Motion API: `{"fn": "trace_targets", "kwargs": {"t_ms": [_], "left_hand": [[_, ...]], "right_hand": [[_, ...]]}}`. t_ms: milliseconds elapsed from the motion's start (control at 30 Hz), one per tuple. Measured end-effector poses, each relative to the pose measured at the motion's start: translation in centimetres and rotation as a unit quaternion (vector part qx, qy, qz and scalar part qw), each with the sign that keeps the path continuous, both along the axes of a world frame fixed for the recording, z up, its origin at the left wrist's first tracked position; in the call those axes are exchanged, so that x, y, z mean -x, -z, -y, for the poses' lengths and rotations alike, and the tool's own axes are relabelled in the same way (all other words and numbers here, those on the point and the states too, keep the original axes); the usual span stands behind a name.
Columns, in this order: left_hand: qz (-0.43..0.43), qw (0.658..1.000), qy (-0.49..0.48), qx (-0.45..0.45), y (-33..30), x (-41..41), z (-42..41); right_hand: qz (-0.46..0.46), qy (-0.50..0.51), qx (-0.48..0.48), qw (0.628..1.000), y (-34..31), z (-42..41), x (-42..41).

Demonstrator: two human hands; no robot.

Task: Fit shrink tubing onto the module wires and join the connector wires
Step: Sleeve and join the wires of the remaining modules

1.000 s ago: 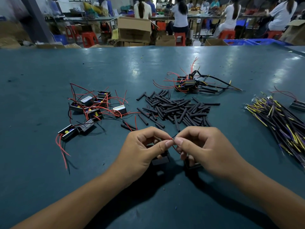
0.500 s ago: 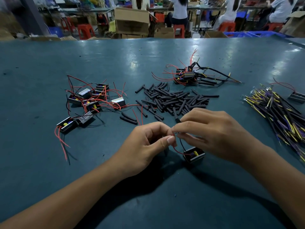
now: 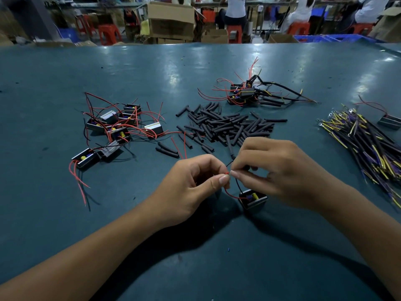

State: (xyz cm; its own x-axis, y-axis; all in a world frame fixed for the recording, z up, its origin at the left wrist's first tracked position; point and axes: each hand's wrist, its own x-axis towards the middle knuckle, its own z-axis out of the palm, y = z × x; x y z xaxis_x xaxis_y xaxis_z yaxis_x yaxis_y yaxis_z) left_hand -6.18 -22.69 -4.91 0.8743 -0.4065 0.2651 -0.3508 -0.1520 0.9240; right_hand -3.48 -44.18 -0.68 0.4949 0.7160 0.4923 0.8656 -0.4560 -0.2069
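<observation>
Since a moment ago, both grips have drifted nearer the tubing pile [image 3: 225,124]. Left hand [image 3: 191,187] pinches the red wire [image 3: 230,193]; right hand [image 3: 280,170] pinches the black wire [image 3: 238,183]. Module [image 3: 252,199] hangs below the pile on the surface [image 3: 65,213].

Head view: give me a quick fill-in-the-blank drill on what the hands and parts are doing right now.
1. The left hand pinches the module's ____ wire at its tip.
2. The module being worked on lies directly below the ____ hand.
3. The pile of loose black shrink tubing lies between the group of modules at left and the bundle of ____-and-purple connector wires at right.

Missing words: red; right; yellow
</observation>
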Motion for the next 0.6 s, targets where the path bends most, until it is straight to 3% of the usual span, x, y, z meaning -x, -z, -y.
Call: {"fn": "trace_targets", "kwargs": {"t_ms": [67,133,200,233,300,400,500,600], "left_hand": [[0.018,1.000,-0.008,-0.011,0.0,0.0,0.0],[0.030,0.999,-0.013,-0.020,0.1,0.0,0.1],[0.029,0.999,-0.012,-0.012,0.1,0.0,0.1],[0.024,1.000,-0.010,-0.007,0.1,0.0,0.1],[0.009,1.000,0.000,-0.003,0.1,0.0,0.0],[-0.005,1.000,0.010,0.002,0.1,-0.1,0.0],[-0.011,1.000,0.018,0.009,0.0,-0.1,0.0],[-0.008,1.000,0.025,0.005,0.0,-0.1,0.0]], "right_hand": [[-0.109,0.034,-0.034,0.993,0.3,-0.5,0.3],[-0.253,0.061,-0.088,0.961,0.5,-0.7,0.4],[-0.315,0.059,-0.116,0.940,0.5,-0.3,0.4],[-0.281,0.049,-0.109,0.952,0.4,0.1,0.4],[-0.119,0.045,-0.061,0.990,0.1,0.9,0.4],[0.106,0.014,0.013,0.994,0.4,1.4,-0.2],[0.182,-0.009,0.009,0.983,0.6,1.0,-0.6],[0.199,-0.015,0.028,0.979,0.6,0.9,-0.6]]}}
